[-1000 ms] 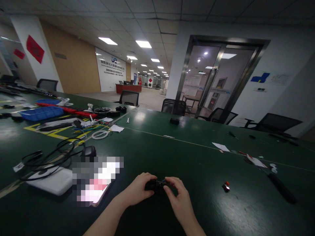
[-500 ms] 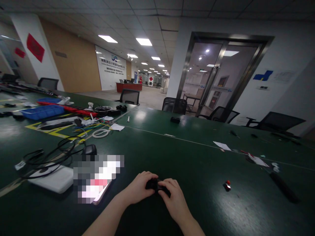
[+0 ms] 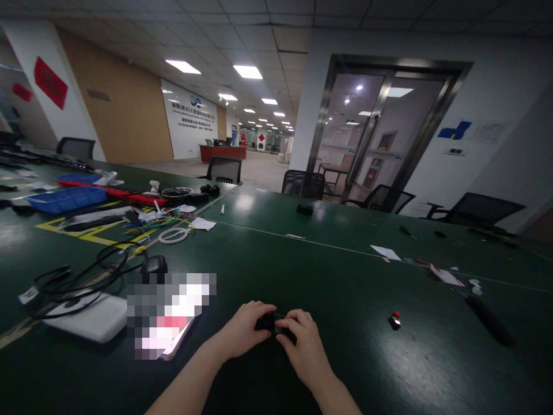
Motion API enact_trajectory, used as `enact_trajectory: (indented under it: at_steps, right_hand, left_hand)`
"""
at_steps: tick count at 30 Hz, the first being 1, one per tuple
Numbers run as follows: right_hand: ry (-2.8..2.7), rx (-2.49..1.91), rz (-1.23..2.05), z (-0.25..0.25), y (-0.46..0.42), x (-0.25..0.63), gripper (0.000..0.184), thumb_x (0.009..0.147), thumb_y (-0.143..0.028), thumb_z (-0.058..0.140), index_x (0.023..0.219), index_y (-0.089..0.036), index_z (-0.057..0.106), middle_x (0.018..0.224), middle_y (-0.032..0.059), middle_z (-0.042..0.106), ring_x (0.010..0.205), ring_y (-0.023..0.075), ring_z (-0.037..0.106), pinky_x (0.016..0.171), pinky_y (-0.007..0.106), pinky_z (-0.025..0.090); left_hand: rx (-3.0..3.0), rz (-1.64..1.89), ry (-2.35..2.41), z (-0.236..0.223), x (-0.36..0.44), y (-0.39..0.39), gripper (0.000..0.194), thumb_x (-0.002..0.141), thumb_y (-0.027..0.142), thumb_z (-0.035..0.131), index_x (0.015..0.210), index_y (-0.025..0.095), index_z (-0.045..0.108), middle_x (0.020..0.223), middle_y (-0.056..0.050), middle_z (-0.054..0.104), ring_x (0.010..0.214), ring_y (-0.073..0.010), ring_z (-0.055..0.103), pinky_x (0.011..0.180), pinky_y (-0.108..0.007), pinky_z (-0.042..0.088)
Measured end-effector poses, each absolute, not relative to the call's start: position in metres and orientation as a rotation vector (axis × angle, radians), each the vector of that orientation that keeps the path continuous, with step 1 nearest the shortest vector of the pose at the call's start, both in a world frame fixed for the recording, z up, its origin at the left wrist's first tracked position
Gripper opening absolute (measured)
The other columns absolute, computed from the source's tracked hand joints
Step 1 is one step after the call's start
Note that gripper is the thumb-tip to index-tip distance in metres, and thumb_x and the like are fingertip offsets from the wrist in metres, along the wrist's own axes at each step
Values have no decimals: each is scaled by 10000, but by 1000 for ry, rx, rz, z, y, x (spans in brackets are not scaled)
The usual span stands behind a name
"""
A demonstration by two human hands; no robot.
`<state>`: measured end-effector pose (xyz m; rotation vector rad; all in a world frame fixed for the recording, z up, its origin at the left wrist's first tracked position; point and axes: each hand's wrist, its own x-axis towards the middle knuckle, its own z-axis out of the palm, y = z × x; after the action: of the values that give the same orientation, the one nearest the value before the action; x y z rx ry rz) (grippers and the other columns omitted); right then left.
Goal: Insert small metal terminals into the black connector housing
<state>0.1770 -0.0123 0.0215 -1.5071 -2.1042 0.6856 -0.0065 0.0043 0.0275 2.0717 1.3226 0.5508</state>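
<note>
Between my hands is a small black object, mostly covered by fingers and too dark to name. My left hand is closed on its left end, thumb and fingers wrapped over it. From the other side my right hand pinches the right end with thumb and fingertips. Both hands are low over the green table, near its front edge. To the left of them lies a phone with a lit screen, partly blurred out by pixel blocks.
A white box with a black cable and a black adapter lies at left. Beyond are a blue tray, a coil of white tubing and loose wires. At right lie a small red-and-silver item and a long black object.
The view has turned slightly to the right, so the table and room sit a little further left. Both hands keep hold of the black object, with the right fingers shifted slightly.
</note>
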Motion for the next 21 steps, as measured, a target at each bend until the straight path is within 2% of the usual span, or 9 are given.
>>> enact_trajectory:
  at_steps: [8, 13, 16, 21]
  right_hand:
    - [-2069, -1487, 683, 20, -11, 177, 257, 739, -202, 583, 964, -310, 646, 1041, 9, 548, 1020, 206, 508, 887, 350, 409]
    - [-1930, -1496, 823, 19, -8, 183, 406, 716, -217, 589, 1112, -307, 579, 1214, 7, 504, 1150, 227, 463, 964, 378, 381]
    - [-1897, -1520, 895, 16, -7, 185, 495, 714, -220, 593, 1196, -301, 517, 1248, 6, 516, 1186, 233, 447, 995, 404, 357]
    - [-1919, -1554, 912, 13, -6, 184, 484, 729, -209, 580, 1202, -292, 517, 1224, 0, 554, 1184, 225, 458, 997, 403, 352]
  left_hand:
    - [2096, 565, 1329, 24, -7, 4, 466, 745, 237, 587, 1206, 253, 520, 1096, -30, 601, 1022, -215, 515, 912, -351, 394]
    - [2092, 598, 1301, 20, -9, 5, 475, 725, 205, 591, 1194, 247, 532, 1121, -40, 564, 1043, -214, 496, 923, -337, 391]
    - [2066, 599, 1285, 22, -9, 4, 490, 720, 199, 595, 1202, 252, 526, 1156, -40, 540, 1071, -219, 484, 942, -339, 381]
    - [2019, 613, 1308, 26, -9, 2, 525, 719, 212, 611, 1226, 259, 484, 1171, -38, 549, 1081, -226, 478, 946, -366, 383]
